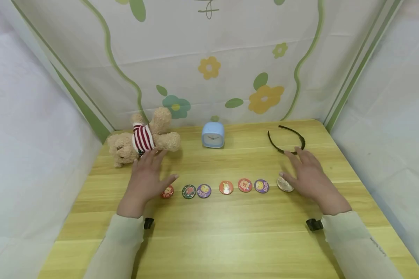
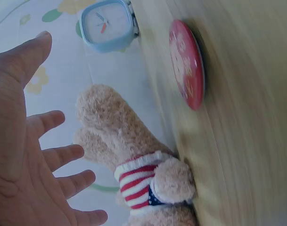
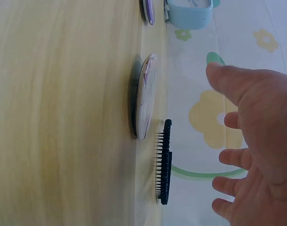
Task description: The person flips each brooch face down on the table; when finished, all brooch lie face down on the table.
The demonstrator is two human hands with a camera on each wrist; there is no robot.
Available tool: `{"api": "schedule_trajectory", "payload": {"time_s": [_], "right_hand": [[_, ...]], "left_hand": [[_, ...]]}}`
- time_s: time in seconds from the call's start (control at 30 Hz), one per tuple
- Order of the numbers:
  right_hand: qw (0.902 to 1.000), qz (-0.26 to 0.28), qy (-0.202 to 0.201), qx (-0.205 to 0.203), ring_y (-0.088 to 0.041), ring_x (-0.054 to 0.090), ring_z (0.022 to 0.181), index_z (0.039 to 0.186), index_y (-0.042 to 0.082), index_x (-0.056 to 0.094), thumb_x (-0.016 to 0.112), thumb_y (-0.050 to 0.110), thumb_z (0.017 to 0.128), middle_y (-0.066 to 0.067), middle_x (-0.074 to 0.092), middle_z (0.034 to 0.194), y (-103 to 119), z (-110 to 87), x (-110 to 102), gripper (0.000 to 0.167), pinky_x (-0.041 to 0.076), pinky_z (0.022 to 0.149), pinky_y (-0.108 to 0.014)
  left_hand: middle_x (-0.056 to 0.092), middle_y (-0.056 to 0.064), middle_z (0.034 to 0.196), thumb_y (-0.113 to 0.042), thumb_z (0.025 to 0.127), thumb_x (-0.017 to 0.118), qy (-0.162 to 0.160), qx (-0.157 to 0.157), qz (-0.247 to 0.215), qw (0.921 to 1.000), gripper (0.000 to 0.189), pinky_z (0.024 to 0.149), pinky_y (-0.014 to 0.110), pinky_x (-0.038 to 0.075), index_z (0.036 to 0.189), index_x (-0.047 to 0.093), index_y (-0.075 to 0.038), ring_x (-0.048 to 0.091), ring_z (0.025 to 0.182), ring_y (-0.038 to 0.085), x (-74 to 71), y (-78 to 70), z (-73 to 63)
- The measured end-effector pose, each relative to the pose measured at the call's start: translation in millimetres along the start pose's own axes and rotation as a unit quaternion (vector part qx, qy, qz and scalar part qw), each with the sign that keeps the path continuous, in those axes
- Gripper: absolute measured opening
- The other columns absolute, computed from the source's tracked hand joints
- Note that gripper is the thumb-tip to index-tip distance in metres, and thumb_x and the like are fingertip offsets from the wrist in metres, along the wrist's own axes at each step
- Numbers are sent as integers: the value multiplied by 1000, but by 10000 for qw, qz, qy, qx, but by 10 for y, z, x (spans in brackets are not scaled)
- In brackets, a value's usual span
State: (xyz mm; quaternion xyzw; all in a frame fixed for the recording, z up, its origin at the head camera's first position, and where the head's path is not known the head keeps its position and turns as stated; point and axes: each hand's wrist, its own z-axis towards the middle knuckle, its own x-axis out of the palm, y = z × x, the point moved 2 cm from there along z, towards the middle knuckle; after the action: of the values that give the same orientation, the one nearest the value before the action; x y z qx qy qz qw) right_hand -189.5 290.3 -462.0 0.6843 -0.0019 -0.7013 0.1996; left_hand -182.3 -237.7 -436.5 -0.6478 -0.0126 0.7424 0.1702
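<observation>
The left hand (image 1: 144, 182) and right hand (image 1: 311, 179) are held above the pale wood-grain bench (image 1: 213, 240), fingers spread wide and holding nothing. Between them a loose row of round, glossy picture badges lies flat on the bench. At the left end, a red badge with a cartoon face (image 1: 167, 192) sits just beside the left hand, below its thumb; the left wrist view shows a gap between them. Next come a dark green badge (image 1: 189, 191) and a purple badge with a yellow figure (image 1: 204, 190), close together. An orange badge (image 1: 226, 187) lies near the middle, then a red badge with a pale centre (image 1: 245, 185) and a second purple badge (image 1: 261, 186). A pale, shiny badge (image 1: 284, 185) ends the row near the right thumb, apart from it in the right wrist view.

Beyond the left hand, a tan plush bear in a red-and-white striped top (image 1: 143, 138) lies on its side. A black toothed headband (image 1: 302, 142) lies beyond the right hand. A light-blue, rounded-square clock (image 1: 213, 135) stands upright between bear and headband.
</observation>
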Motion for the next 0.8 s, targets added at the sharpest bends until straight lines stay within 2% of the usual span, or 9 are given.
{"api": "schedule_trajectory", "payload": {"time_s": [0.2, 0.3, 0.47, 0.63, 0.8], "right_hand": [[9990, 444, -5, 5, -62, 19, 159, 165, 3, 37, 65, 47, 109, -35, 20, 175, -29, -17, 9, 76, 23, 123, -79], [9983, 588, -15, -38, -60, 20, 159, 163, 2, 40, 65, 44, 110, -34, 21, 175, -29, -23, 11, 73, 27, 122, -79], [9965, 832, 19, -101, -61, 21, 158, 158, -2, 44, 66, 40, 110, -33, 22, 175, 1, -35, -6, 67, 30, 119, -80], [9950, 987, 81, -111, -61, 24, 157, 154, -1, 46, 67, 37, 110, -34, 25, 174, -3, -47, 7, 62, 31, 119, -80], [9944, 1038, 0, -203, -61, 31, 154, 151, -1, 48, 69, 31, 109, -35, 34, 169, -36, -57, 32, 57, 31, 120, -78]], "left_hand": [[39, 20, 172, -61, 98, 73, -73, 293, -251, 9992, 95, 123, 81, 24, 168, 37, -9, 32, 161, 46, 82, -130, 46], [40, 19, 172, -57, 99, 75, 35, 409, -598, 9974, 91, 126, 76, 25, 168, 39, -12, 34, 160, 46, 141, -216, 65], [38, 15, 175, -50, 100, 76, 301, 531, -1327, 9893, 78, 130, 70, 23, 165, 44, -22, 31, 162, 43, 237, -345, 107], [39, 12, 175, -45, 101, 76, 419, 719, -1560, 9843, 68, 131, 69, 23, 161, 52, -21, 31, 163, 42, 304, -454, 154], [42, 10, 174, -43, 103, 75, 496, 809, -1653, 9817, 65, 132, 68, 22, 159, 54, -20, 33, 163, 39, 341, -540, 188]]}}
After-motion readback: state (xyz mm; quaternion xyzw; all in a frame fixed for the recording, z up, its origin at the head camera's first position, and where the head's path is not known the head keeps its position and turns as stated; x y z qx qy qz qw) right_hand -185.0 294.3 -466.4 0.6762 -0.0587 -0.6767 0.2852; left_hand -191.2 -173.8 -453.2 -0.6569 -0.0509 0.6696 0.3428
